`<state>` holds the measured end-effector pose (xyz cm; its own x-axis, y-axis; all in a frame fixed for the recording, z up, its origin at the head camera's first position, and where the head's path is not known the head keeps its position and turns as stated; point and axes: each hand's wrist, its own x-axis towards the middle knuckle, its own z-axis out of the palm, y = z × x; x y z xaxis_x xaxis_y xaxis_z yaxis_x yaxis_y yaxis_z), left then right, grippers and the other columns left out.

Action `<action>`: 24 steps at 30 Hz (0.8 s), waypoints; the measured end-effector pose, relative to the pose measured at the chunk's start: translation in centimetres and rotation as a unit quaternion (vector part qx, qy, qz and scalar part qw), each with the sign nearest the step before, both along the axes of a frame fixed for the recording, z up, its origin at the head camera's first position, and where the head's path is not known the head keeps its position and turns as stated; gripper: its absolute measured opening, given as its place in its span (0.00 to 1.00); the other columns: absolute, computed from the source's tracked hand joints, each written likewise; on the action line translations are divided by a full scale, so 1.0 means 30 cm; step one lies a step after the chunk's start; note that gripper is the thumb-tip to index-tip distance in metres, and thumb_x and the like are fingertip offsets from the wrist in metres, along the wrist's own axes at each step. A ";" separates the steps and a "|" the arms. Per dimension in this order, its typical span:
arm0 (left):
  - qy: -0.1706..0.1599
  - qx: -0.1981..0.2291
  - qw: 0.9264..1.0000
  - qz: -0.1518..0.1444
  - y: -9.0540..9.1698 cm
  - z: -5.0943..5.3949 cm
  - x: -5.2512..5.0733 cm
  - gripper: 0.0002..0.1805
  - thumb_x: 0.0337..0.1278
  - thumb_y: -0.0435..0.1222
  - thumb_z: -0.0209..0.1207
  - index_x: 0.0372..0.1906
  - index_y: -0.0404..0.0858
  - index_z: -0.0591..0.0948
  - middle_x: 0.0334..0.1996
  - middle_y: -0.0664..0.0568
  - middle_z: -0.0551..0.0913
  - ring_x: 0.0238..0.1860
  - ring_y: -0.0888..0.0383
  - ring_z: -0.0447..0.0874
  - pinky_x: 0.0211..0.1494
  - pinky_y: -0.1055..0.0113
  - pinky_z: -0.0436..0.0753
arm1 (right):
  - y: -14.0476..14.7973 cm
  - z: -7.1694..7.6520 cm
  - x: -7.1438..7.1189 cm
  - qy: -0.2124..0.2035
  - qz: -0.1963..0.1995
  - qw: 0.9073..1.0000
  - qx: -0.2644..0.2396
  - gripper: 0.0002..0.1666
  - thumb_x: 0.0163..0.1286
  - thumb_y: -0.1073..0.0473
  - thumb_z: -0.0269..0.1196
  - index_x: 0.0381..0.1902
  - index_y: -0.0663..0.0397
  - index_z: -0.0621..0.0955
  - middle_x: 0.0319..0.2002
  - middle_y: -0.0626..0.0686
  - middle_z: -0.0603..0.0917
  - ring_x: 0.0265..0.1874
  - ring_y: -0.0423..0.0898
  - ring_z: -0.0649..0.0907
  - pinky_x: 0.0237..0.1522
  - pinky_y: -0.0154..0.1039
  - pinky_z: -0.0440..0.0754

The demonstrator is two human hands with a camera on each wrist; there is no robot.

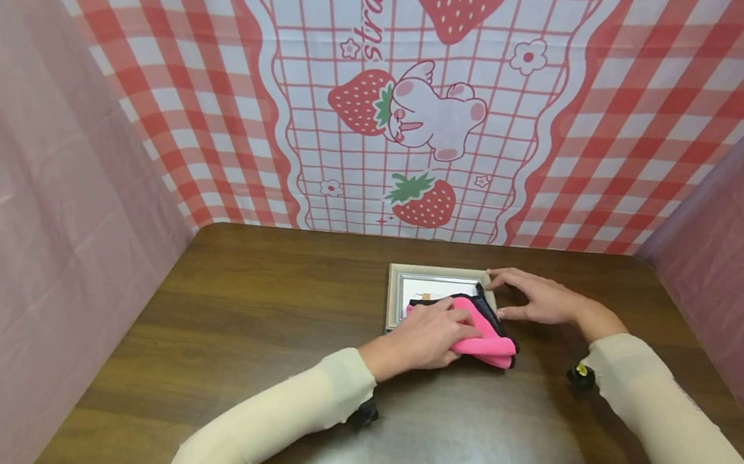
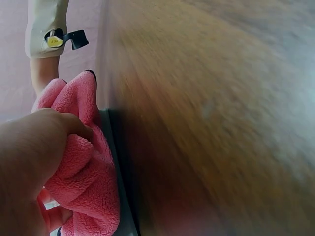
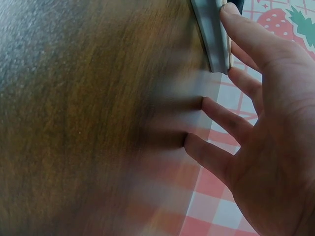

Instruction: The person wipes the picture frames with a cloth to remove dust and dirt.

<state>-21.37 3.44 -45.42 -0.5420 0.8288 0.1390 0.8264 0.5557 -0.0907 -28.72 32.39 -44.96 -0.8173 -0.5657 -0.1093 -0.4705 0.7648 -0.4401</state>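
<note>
A picture frame (image 1: 395, 298) with a pale, silvery border lies flat on the wooden table, a white picture inside it. My left hand (image 1: 426, 334) grips a bunched pink cloth (image 1: 485, 345) with black edging, which rests over the frame's near right part and hides it. In the left wrist view the fleecy cloth (image 2: 93, 191) is folded between thumb and fingers. At the frame's right side my right hand (image 1: 543, 297) holds the far corner between thumb and fingers. The right wrist view shows two other fingertips of the right hand (image 3: 280, 108) resting on the tabletop.
The brown table (image 1: 270, 312) ends at a red-and-white checked cloth backdrop (image 1: 223, 98) with strawberry prints. Pinkish curtains (image 1: 46, 193) hang at both sides. Small dark devices (image 1: 580, 375) sit on the wrists.
</note>
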 end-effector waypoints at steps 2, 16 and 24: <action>0.006 0.001 1.000 0.001 -0.015 -0.001 0.000 0.22 0.75 0.48 0.71 0.69 0.61 0.89 0.65 0.63 0.90 0.60 0.58 0.85 0.41 0.69 0.87 | 0.000 0.000 -0.001 0.004 0.001 1.000 0.000 0.31 0.76 0.42 0.75 0.70 0.46 0.83 0.85 0.64 0.72 0.85 0.72 0.70 0.76 0.82 0.71; -0.002 0.017 1.000 0.026 -0.145 0.003 0.014 0.22 0.73 0.47 0.72 0.68 0.60 0.90 0.64 0.63 0.90 0.60 0.57 0.85 0.37 0.66 0.88 | 0.002 0.005 0.000 -0.002 -0.009 1.000 0.011 0.32 0.75 0.40 0.76 0.70 0.43 0.83 0.85 0.65 0.71 0.85 0.73 0.69 0.76 0.83 0.71; -0.005 0.035 0.998 0.042 -0.234 -0.003 0.020 0.21 0.73 0.45 0.72 0.67 0.59 0.91 0.64 0.61 0.90 0.62 0.55 0.86 0.32 0.64 0.87 | 0.003 -0.004 -0.004 -0.007 -0.012 1.000 0.008 0.33 0.75 0.40 0.76 0.71 0.44 0.82 0.86 0.66 0.70 0.85 0.74 0.68 0.79 0.82 0.68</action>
<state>-20.76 -3.58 -45.50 -0.6112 0.7685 0.1894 0.7770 0.6281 -0.0411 -28.83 32.49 -45.07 -0.8286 -0.5447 -0.1291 -0.4467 0.7823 -0.4341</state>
